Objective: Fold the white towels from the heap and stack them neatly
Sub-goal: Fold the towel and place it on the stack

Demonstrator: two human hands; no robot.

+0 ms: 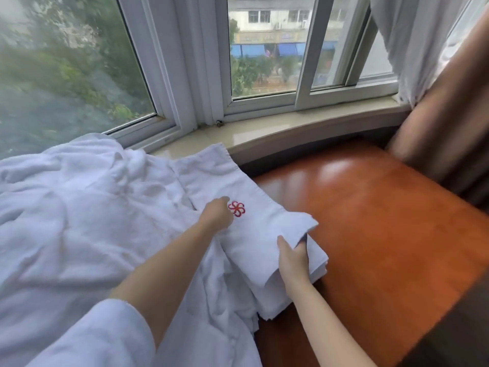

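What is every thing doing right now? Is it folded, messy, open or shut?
towel with red flower: folded, lying on the stack, near corner lifted.
stack of towels: folded, on the orange table.
heap of towels: unfolded, crumpled.
left hand: curled, resting on the top towel.
right hand: gripping the top towel's near edge.
window: looks shut.
curtain: pulled aside.

A glossy orange-brown table [383,221] stands against the curved stone windowsill [277,131]. A heap of crumpled white towels [79,213] covers its left part, reaching up onto the sill. Just right of the heap, a stack of folded towels [267,250] lies on the table.
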